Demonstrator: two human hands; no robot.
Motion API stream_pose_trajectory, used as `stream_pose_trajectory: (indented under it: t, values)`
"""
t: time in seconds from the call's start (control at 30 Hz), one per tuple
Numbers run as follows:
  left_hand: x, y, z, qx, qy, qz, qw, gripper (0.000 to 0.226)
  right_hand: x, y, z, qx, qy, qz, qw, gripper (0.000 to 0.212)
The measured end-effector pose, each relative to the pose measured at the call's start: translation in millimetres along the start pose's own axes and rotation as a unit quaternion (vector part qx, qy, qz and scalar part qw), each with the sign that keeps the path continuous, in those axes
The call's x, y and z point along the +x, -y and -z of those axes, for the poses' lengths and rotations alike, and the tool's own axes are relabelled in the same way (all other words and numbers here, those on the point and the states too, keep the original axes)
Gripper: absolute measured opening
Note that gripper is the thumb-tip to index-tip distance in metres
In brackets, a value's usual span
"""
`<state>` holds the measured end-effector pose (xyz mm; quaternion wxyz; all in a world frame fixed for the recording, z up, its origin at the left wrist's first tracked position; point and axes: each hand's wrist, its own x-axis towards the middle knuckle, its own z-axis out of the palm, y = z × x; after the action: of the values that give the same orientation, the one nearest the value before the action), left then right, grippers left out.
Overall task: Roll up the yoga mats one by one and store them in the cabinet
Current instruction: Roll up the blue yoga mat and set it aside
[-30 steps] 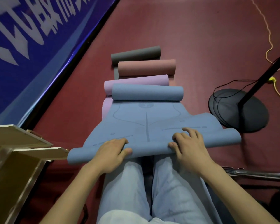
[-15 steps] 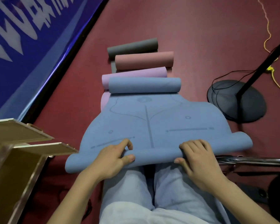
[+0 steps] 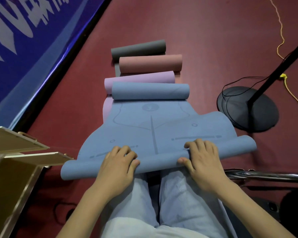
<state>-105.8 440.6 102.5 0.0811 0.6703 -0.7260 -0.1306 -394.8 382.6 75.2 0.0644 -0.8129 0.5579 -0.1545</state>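
Observation:
A blue yoga mat (image 3: 153,127) lies across my knees, rolled at its near edge and curled into a roll at its far end. My left hand (image 3: 118,163) and my right hand (image 3: 200,158) both grip the near roll, fingers over the top and thumbs underneath. Beyond it lie a purple mat (image 3: 139,79), a pink mat (image 3: 150,63) and a grey mat (image 3: 138,48), each curled at the far end. A pale wooden cabinet (image 3: 12,162) stands at the lower left with its doors open.
A black lamp stand with a round base (image 3: 248,109) and thin cables sits to the right on the dark red floor. A yellow cord (image 3: 290,88) trails at far right. A blue banner (image 3: 24,40) runs along the left. A chrome bar (image 3: 268,175) lies near my right knee.
The near roll of the blue mat has grown thicker as both hands turned it forward. My fingers have shifted over its top.

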Motion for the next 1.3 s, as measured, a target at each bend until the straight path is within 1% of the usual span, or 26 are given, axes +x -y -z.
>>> stream_pose_trajectory:
  t: [0.07,0.13,0.17,0.23,0.3,0.4,0.5,0.57,0.63,0.73,0.83,0.9,0.97,1.1,1.2,1.23,1.27,1.3]
  values:
    - [-7,-4,-2,0.010,-0.020,-0.014,1.000,0.050,-1,1,-2,0.022,-0.029,-0.023,0.999,0.046]
    - [-12,-8,-2,-0.006,-0.042,-0.011,0.999,0.065,-2,4,-1,0.019,-0.038,-0.031,0.999,0.045]
    - [-12,-9,-2,-0.011,-0.052,-0.007,0.999,0.068,-2,5,-1,0.015,-0.037,-0.035,0.999,0.044]
    - [-10,-11,-2,0.003,-0.055,-0.012,0.998,0.064,-1,8,1,0.006,-0.035,-0.042,0.998,0.042]
    - [-4,-9,-1,0.022,-0.037,-0.020,0.999,0.058,-1,12,2,-0.004,-0.036,-0.044,0.998,0.039]
    - [2,-3,3,0.022,-0.020,-0.021,0.999,0.058,-5,12,4,-0.012,-0.039,-0.037,0.998,0.037]
    - [7,1,4,0.045,-0.015,-0.050,0.998,0.056,-6,10,3,-0.016,-0.046,-0.039,0.998,0.037]
    - [14,0,9,0.061,0.011,-0.050,0.997,0.060,-1,12,1,-0.003,-0.042,-0.045,0.998,0.038]
    - [24,-2,19,0.051,0.065,-0.021,0.996,0.061,5,15,1,0.013,-0.026,-0.044,0.999,0.039]
    - [36,1,29,-0.009,0.128,0.021,0.992,0.042,8,15,4,0.015,0.001,-0.029,0.999,0.047]
    - [41,1,32,-0.043,0.140,0.034,0.989,0.039,2,14,4,-0.010,0.016,-0.006,1.000,0.058]
    - [42,-4,33,-0.020,0.134,0.025,0.991,0.035,-3,13,2,-0.008,0.009,0.003,1.000,0.061]
    - [40,-12,33,0.017,0.113,0.015,0.993,0.033,-2,11,1,0.000,0.005,0.008,1.000,0.058]
    - [37,-25,29,0.094,0.066,0.003,0.993,0.032,11,9,3,-0.027,0.037,0.014,0.999,0.052]
    - [30,-28,17,0.127,-0.020,-0.062,0.990,0.030,17,13,4,-0.035,0.031,0.033,0.998,0.046]
    - [25,-27,12,0.132,-0.031,-0.071,0.988,0.030,18,15,4,-0.043,0.029,0.040,0.998,0.044]
    - [21,-27,5,0.144,-0.023,-0.066,0.987,0.032,20,18,5,-0.052,0.031,0.045,0.997,0.041]
    - [18,-27,-3,0.163,-0.007,-0.049,0.985,0.047,23,19,7,-0.062,0.032,0.049,0.996,0.040]
